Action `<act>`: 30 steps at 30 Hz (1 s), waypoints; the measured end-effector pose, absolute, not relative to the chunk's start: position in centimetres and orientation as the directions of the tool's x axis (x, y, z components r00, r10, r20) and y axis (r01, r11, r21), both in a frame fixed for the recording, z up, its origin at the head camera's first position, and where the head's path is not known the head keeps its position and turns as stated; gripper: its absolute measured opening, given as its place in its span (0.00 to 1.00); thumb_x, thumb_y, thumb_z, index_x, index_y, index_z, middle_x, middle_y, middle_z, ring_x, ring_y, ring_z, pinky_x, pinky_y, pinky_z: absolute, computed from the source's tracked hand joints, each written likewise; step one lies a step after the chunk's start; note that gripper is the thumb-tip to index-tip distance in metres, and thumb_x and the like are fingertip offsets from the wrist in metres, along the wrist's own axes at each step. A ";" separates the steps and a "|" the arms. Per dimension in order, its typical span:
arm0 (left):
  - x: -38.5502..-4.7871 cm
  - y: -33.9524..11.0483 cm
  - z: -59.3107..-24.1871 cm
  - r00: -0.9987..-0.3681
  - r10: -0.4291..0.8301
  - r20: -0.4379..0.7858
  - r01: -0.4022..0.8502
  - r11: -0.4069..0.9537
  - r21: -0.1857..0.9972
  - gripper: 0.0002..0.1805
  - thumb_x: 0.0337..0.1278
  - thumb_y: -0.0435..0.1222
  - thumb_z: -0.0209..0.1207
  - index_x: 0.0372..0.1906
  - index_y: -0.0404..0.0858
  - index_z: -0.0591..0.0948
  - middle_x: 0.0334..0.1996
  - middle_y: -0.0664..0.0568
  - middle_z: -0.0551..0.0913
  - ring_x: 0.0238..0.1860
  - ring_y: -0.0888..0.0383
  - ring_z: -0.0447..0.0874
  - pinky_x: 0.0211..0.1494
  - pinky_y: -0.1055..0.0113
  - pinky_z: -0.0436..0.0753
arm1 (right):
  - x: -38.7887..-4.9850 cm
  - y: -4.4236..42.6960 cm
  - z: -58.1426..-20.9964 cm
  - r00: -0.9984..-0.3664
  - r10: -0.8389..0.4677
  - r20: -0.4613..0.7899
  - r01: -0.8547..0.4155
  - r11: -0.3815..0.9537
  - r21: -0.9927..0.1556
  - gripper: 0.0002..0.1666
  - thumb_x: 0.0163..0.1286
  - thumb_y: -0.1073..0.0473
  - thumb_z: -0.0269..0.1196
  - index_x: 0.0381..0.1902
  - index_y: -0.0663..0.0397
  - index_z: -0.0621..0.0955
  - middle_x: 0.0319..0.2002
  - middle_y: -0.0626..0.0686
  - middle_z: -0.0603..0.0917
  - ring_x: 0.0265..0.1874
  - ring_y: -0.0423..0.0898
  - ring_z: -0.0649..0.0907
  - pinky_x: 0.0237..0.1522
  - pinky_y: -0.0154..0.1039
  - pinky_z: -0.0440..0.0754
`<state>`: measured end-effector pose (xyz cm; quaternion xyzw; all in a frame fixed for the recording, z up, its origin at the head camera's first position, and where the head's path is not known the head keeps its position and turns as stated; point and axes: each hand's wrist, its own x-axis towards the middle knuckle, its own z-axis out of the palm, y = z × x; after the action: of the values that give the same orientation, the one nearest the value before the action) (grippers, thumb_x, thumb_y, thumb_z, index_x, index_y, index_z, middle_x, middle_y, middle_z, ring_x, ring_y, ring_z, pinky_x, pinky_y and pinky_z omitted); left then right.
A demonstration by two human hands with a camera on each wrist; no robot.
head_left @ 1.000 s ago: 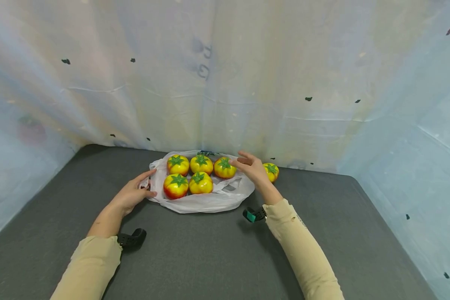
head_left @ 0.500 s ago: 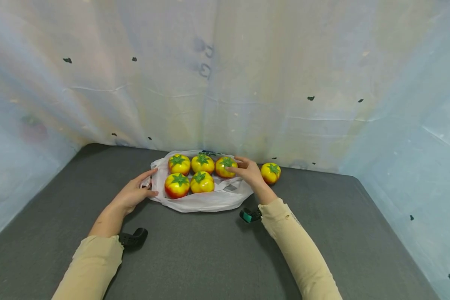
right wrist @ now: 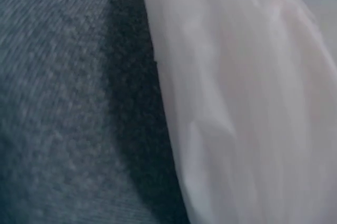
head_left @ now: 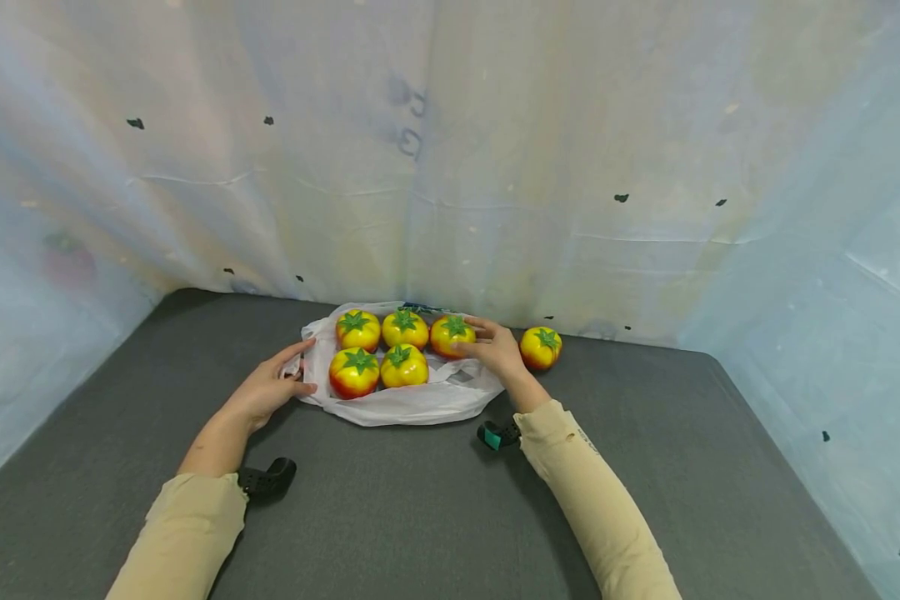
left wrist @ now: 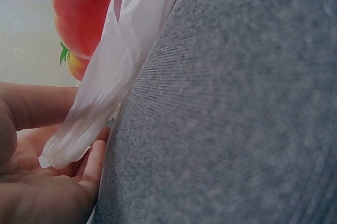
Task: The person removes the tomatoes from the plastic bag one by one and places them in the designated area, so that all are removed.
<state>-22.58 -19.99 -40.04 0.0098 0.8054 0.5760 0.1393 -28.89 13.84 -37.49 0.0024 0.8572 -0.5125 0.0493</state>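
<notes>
Several yellow-red tomatoes with green tops lie in a white plastic bag (head_left: pixel 401 412), three at the back and two in front. The left hand (head_left: pixel 258 392) holds the bag's left end; in the left wrist view, fingers of the left hand (left wrist: pixel 47 187) curl round the gathered plastic (left wrist: pixel 100 103). At the back right, the right hand (head_left: pixel 501 352) has its thumb and fingers round the right side of a tomato (head_left: pixel 450 336) inside the bag. The right wrist view shows the bag (right wrist: pixel 237 103) but no hand.
Another tomato (head_left: pixel 541 348) stands outside the bag, right of the right hand, near the back edge of the dark grey table (head_left: pixel 390 517). Pale plastic sheeting (head_left: pixel 495 167) hangs behind and at both sides.
The right hand has moved left and slightly down onto the back right tomato, uncovering the tomato outside the bag. The left hand keeps its place at the bag's end.
</notes>
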 end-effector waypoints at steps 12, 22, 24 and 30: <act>-22.6 -19.9 -40.1 -0.964 0.160 -0.214 -0.144 0.363 0.921 0.46 0.57 0.27 0.58 0.77 0.43 0.48 0.75 0.34 0.33 0.74 0.33 0.32 0.71 0.36 0.45 | -28.3 14.0 -37.2 -0.998 -0.036 -0.049 0.024 0.507 -0.862 0.34 0.56 0.53 0.72 0.62 0.44 0.77 0.61 0.57 0.76 0.60 0.55 0.75 0.59 0.51 0.75; -22.5 -20.0 -40.0 -0.963 0.161 -0.215 -0.141 0.376 0.916 0.46 0.57 0.29 0.59 0.77 0.44 0.48 0.75 0.33 0.32 0.74 0.33 0.32 0.71 0.36 0.46 | -26.6 14.9 -36.0 -0.997 -0.076 0.008 -0.042 0.468 -0.883 0.33 0.58 0.54 0.71 0.63 0.43 0.76 0.63 0.59 0.73 0.58 0.57 0.76 0.55 0.51 0.78; -22.5 -20.0 -39.9 -0.963 0.165 -0.213 -0.139 0.375 0.917 0.46 0.57 0.28 0.58 0.77 0.44 0.48 0.75 0.33 0.32 0.73 0.33 0.31 0.71 0.36 0.46 | -26.4 15.1 -36.0 -0.997 -0.075 0.013 -0.046 0.456 -0.889 0.33 0.58 0.55 0.71 0.63 0.42 0.76 0.63 0.58 0.73 0.58 0.57 0.76 0.55 0.51 0.78; -22.6 -20.1 -40.0 -0.961 0.175 -0.216 -0.138 0.374 0.917 0.46 0.58 0.28 0.58 0.77 0.44 0.47 0.75 0.33 0.32 0.73 0.32 0.30 0.70 0.35 0.45 | -25.8 15.9 -36.1 -0.997 -0.075 0.022 -0.051 0.420 -0.906 0.33 0.59 0.56 0.70 0.63 0.42 0.76 0.64 0.57 0.72 0.57 0.56 0.77 0.54 0.50 0.79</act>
<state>-22.62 -20.09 -40.04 0.0112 0.8169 0.5594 0.1397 -25.79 15.95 -36.11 -0.0377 0.8425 -0.5372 0.0112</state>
